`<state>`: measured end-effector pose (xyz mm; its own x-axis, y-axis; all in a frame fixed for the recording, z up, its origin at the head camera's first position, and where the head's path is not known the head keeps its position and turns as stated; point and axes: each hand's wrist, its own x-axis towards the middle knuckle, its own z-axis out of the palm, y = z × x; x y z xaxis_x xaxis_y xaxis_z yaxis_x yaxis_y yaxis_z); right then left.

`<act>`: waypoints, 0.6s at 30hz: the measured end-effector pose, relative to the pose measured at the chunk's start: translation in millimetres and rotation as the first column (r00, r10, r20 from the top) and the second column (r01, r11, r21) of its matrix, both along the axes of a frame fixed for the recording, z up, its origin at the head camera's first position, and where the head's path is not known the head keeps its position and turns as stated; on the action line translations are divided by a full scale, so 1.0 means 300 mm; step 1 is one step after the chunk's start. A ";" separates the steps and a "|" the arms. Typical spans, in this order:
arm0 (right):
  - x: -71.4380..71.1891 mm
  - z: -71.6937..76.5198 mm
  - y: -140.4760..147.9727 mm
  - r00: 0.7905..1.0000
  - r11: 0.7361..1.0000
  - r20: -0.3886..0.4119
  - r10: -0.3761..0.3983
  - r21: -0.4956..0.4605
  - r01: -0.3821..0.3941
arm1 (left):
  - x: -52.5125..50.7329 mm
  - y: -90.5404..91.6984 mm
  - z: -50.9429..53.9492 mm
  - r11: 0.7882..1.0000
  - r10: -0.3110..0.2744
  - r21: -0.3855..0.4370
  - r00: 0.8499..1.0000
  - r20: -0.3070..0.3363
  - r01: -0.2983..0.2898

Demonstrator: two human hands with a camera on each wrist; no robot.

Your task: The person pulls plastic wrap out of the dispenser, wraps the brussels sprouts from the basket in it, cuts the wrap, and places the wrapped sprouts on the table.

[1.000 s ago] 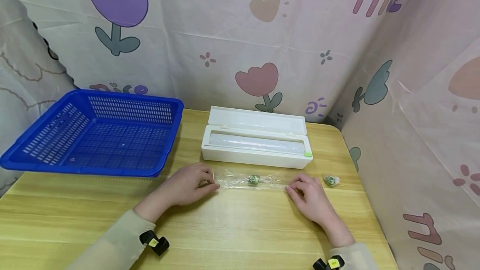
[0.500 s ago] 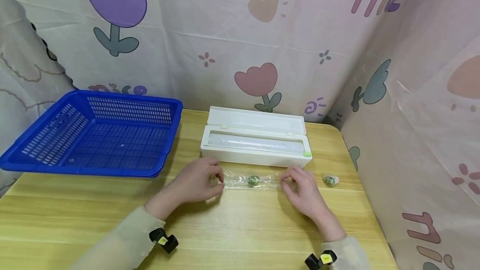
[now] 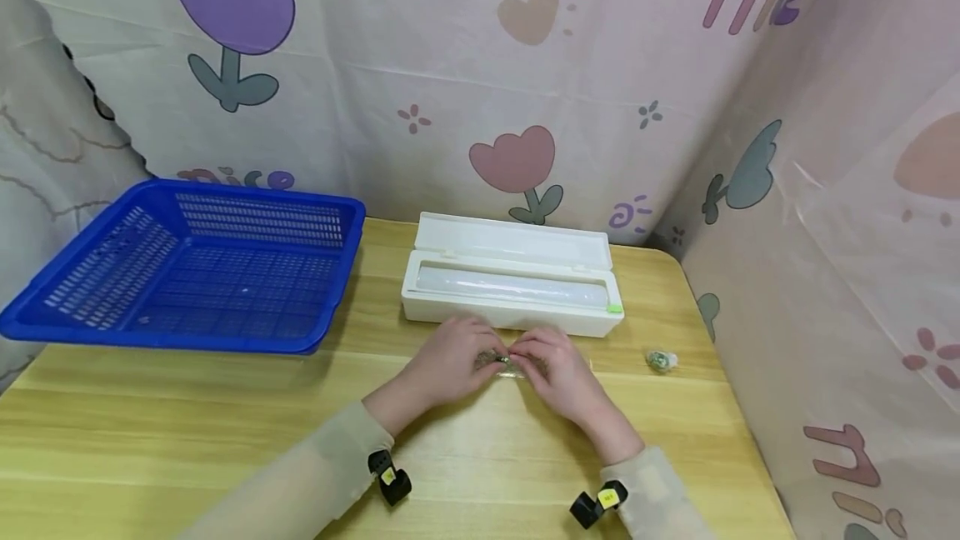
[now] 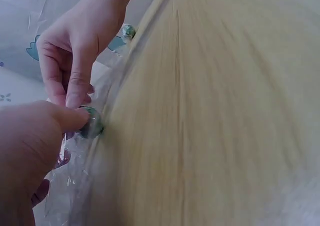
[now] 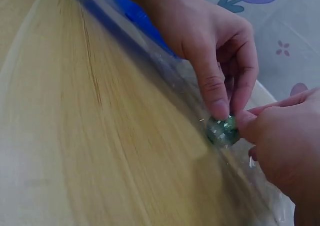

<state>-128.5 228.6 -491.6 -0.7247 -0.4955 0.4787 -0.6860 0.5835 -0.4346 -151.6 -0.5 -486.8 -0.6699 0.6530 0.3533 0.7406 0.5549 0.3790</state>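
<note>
In the head view my left hand [image 3: 453,361] and right hand [image 3: 558,373] meet over a small green ball wrapped in clear plastic film. The speckled ball [image 5: 222,131] shows between the two thumbs in the right wrist view. Both hands pinch the film at the ball, thumbs against its near side. Loose film [image 4: 67,186] trails under the left fingers in the left wrist view. From above, the fingers hide most of the ball. A second green ball [image 3: 660,361], with a whitish wrapped end, lies on the table beyond my right hand.
Right behind the hands is a white film dispenser box [image 3: 513,319], its lid raised and a roll inside. A blue plastic basket [image 3: 345,273] stands at the left of the wooden table [image 3: 187,415]. Patterned cloth [image 3: 420,40] hangs behind and at the right.
Both hands have moved inward from the two ends of the film strip to the ball in its middle. The ball, in plain sight before, is now mostly covered by fingers.
</note>
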 end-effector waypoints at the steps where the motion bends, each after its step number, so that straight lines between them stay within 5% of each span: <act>1: -0.001 -0.002 0.000 1.000 1.000 0.011 -0.006 0.000 0.006 | -0.002 0.001 -0.004 1.000 0.014 0.017 1.000 0.010 -0.014; 9: -0.026 -0.017 -0.002 0.992 0.997 0.105 -0.069 0.051 0.064 | -0.020 0.004 -0.012 0.998 0.056 0.035 0.995 0.081 -0.059; 18: -0.046 -0.031 -0.006 0.994 0.997 0.101 -0.047 0.060 0.041 | -0.031 0.015 -0.014 0.995 0.095 -0.028 0.991 0.091 -0.093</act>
